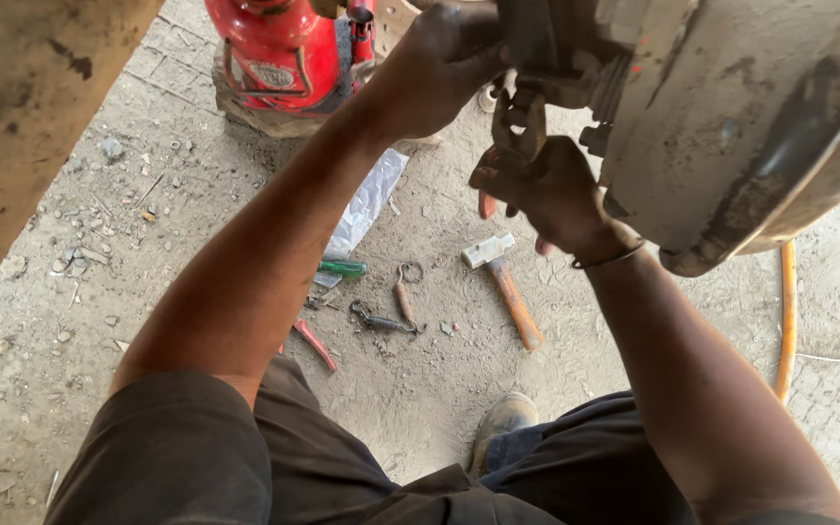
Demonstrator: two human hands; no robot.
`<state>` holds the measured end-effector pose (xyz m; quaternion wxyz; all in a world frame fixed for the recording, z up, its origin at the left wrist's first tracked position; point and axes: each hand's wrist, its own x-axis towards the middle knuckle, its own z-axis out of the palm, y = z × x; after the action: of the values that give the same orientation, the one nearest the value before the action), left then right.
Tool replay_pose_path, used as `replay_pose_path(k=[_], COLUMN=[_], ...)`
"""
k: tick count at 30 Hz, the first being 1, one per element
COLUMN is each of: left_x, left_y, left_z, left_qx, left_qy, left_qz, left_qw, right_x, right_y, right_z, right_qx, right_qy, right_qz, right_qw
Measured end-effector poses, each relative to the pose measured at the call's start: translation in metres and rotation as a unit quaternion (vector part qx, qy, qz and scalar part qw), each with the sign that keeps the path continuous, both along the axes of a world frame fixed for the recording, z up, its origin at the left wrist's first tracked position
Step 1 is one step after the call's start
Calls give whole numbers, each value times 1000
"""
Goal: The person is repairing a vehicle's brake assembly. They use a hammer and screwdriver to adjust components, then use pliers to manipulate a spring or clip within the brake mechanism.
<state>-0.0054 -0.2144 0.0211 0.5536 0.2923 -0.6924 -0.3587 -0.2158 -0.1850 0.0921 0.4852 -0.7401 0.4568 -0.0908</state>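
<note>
A large worn metal brake drum [741, 126] fills the upper right. At its left edge sits a dark brake caliper part [522, 122]. My left hand [435, 68] grips the top of that part, fingers closed around it. My right hand [546, 194] holds the lower end of the same part from below, a thin black band on the wrist. Both arms reach up from my lap.
A red bottle jack [279, 53] stands at the top on the dusty ground. A hammer with an orange handle [507, 287], a green-handled tool [342, 267], springs and red-handled pliers [315, 345] lie below. An orange hose [787, 321] runs at right. My shoe [503, 418] rests near the bottom.
</note>
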Motion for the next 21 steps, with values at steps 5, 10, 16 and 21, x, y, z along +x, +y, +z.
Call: replay_pose_path(k=[5, 10, 16, 21], left_x=[-4, -4, -8, -19], left_y=[3, 7, -1, -3], left_z=[0, 9, 6, -8], left_qx=[-22, -14, 48, 95], left_qy=[-33, -89, -45, 127], left_qz=[57, 117, 60, -85], left_qw=[998, 989, 996, 984], right_x=[-3, -8, 1, 28], right_y=[6, 11, 3, 1], right_z=[-3, -2, -6, -42], right_qx=[19, -17, 10, 63], right_qy=[31, 43, -39, -187], right_qz=[-34, -42, -19, -47], right_qw=[999, 998, 999, 979])
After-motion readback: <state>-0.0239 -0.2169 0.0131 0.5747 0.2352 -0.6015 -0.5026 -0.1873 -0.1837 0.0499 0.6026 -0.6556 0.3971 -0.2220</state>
